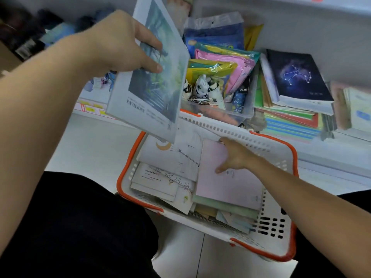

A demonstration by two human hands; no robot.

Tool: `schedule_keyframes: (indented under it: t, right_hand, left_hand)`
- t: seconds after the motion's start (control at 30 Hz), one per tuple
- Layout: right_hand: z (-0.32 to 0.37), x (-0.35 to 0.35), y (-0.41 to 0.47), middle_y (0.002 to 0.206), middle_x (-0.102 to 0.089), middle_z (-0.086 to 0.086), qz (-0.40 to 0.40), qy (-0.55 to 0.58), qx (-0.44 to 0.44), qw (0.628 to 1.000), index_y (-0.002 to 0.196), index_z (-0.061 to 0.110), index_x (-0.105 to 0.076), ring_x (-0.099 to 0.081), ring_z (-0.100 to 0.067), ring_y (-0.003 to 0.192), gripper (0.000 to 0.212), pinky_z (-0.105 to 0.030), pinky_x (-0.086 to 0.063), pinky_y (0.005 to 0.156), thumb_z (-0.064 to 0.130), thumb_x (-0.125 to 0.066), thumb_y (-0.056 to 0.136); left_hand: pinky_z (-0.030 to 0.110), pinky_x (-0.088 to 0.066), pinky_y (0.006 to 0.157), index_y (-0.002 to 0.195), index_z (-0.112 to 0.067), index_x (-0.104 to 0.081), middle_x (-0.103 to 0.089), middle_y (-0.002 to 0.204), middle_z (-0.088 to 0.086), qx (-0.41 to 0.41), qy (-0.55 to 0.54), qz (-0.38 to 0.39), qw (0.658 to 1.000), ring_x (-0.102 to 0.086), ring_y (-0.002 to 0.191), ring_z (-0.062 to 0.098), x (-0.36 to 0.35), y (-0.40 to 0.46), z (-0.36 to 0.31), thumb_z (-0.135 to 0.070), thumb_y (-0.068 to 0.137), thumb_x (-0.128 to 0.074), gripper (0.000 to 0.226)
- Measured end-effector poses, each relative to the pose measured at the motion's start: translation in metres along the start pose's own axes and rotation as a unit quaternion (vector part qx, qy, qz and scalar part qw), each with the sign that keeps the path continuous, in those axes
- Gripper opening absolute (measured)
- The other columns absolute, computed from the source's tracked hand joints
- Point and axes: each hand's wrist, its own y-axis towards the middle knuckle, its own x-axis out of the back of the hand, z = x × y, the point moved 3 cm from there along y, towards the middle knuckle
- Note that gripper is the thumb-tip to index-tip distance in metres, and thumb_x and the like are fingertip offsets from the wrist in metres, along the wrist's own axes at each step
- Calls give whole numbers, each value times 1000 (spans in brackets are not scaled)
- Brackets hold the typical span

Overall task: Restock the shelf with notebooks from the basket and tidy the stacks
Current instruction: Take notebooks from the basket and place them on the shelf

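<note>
Left hand [120, 45] gripped Pavilions notebook [152, 77], upper centre of frame; right hand [234, 155] spread flat on pink notebook [226, 177] in basket [277, 223], lower centre.

Perforated plastic basket [267, 145], paper notebooks [224, 177]

The PAVILIONS notebook [152, 71] runs off the top edge; lower basket [269, 223] notebooks lie buried (covers unreadable).
</note>
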Motion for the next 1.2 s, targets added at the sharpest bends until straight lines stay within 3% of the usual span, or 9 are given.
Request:
schedule_keyframes:
  t: [0.17,0.3,0.5,0.63,0.7,0.8,0.93,1.03,1.2]
  right_hand:
    - [-5,6,-4,128,-57,-2,-83,-11,26,996,127,20,-56,-54,-24,118,96,-31,-45,89,56,-92,46]
    - [22,55,-16,115,-63,-3,-22,-109,85,990,112,17,-67,-59,-24,105,54,-31,-48,85,49,-82,72]
    - [110,160,-84,94,-68,-12,-166,160,134,964,115,10,-59,-68,-28,70,22,-40,-59,58,15,-57,93]
    - [183,147,-125,74,-62,-26,-183,270,235,915,109,-3,-53,-68,-33,50,21,-43,-57,44,0,-41,91]
    - [212,135,-129,71,-58,-21,-211,255,274,903,100,-2,-49,-66,-33,45,11,-43,-55,40,4,-44,93]
    - [237,134,-125,69,-64,-16,-176,273,299,897,111,-2,-49,-68,-29,47,22,-43,-58,47,11,-57,95]
    - [229,159,-110,79,-55,17,-255,220,288,896,129,16,-59,-60,-3,69,56,-21,-47,67,40,-77,81]
    - [213,172,-103,105,-52,14,-299,306,207,880,127,22,-51,-56,8,91,64,-10,-42,78,48,-80,75]
    - [215,155,-90,119,-71,-9,-59,581,252,772,125,12,-63,-67,-30,112,45,-55,-48,102,31,-74,86]
  left_hand:
    - [23,-53,63,118,-36,-66,-59,124,-8,-9,21,-14,1000,-58,69,9,3,-2,-2,-34,76,-80,44]
    - [20,-37,87,121,-31,-68,-54,139,-9,-39,50,-14,998,-49,102,7,2,1,-3,-40,75,-79,47]
    - [20,-32,88,119,-27,-69,-58,125,-13,-45,85,53,994,-48,99,3,-4,-2,-12,-58,80,-65,49]
    - [36,-53,83,104,-27,-71,-70,98,-12,-4,-90,93,992,-67,85,15,-10,-9,-28,-85,67,-52,71]
    - [41,-54,91,94,-23,-73,-74,95,-3,-29,-133,59,989,-70,94,15,-12,-7,-31,-70,71,-64,53]
    - [35,-56,89,83,-20,-73,-75,88,-3,-31,-169,-41,984,-71,88,14,1,0,-17,-20,83,-67,5]
    - [27,-51,92,133,-36,-54,-59,131,-11,-81,-263,-17,961,-60,112,7,46,-1,12,1,89,-62,58]
    - [26,-54,89,135,-47,-46,-47,143,-20,-153,-294,6,943,-58,120,6,72,-12,23,6,89,-61,72]
    - [31,-57,81,140,-38,-46,-62,131,-9,-156,-426,-76,888,-65,110,17,90,-16,32,6,83,-64,74]
